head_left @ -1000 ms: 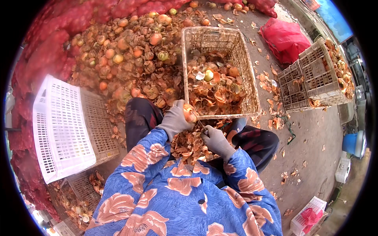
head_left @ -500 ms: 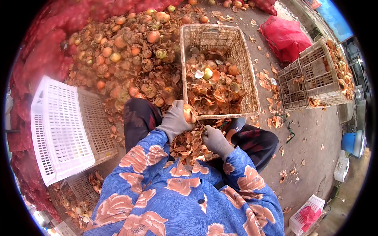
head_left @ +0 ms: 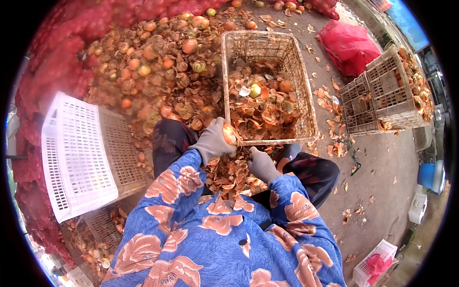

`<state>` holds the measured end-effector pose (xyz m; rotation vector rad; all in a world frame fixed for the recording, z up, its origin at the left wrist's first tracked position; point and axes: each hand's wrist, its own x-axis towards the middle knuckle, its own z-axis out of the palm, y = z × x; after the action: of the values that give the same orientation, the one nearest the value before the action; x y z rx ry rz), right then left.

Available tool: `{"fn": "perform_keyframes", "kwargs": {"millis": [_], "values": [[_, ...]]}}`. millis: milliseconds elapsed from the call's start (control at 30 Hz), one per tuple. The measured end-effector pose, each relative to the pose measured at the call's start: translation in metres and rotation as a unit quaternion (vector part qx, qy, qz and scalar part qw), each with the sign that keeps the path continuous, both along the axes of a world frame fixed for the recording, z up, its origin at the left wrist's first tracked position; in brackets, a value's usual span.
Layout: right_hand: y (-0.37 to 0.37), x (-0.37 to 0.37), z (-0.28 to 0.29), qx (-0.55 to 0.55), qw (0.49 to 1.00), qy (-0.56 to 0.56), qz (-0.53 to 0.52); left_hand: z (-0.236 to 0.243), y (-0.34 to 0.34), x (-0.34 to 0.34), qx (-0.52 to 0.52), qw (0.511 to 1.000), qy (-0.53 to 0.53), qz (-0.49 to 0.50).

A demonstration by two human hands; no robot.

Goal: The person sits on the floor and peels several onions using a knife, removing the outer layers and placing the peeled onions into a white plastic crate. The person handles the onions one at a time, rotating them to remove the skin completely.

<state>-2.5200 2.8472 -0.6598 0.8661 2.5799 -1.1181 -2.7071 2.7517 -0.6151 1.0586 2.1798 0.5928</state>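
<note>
My left hand, in a grey glove, is closed around an orange-brown onion at the near left corner of a dirty plastic crate. Just right of it and slightly lower, my gloved right hand has its fingers curled. Something thin shows at its fingertips, towards the onion, too small to make out. Inside the crate lie loose brown onion skins and a pale peeled onion. More dry skins cover the ground beneath my hands, between my knees.
A large heap of onions and skins spreads to the far left, bordered by red mesh sacks. White stacked crates stand at my left. To the right are crates of skins, a red sack and a blue bucket.
The view has shifted slightly. My left hand still grips the onion, which has turned a little. My right hand has moved slightly up, staying close to it.
</note>
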Motion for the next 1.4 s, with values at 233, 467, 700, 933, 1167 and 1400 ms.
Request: {"fn": "perform_keyframes", "kwargs": {"millis": [233,467,700,933,1167,1400], "values": [[0.009,-0.01,-0.003,0.021,1.0,-0.021,0.006,0.009,0.015,-0.026,-0.006,0.992,-0.126,-0.018],[0.014,-0.001,0.01,0.013,0.997,-0.06,0.037,0.008,0.007,0.014,-0.053,0.997,0.048,0.008],[0.022,-0.015,0.001,0.038,0.998,-0.021,0.045,0.01,0.025,-0.039,-0.032,0.985,-0.165,-0.041],[0.027,-0.016,0.006,0.025,0.997,-0.041,0.055,0.006,0.019,-0.027,-0.04,0.994,-0.095,-0.029],[0.033,-0.03,-0.003,0.04,0.996,-0.026,0.069,-0.007,0.024,-0.067,-0.047,0.96,-0.275,-0.006],[0.038,-0.027,0.013,0.027,0.994,-0.058,0.085,0.002,0.015,-0.038,-0.008,0.981,-0.194,-0.007]]}}
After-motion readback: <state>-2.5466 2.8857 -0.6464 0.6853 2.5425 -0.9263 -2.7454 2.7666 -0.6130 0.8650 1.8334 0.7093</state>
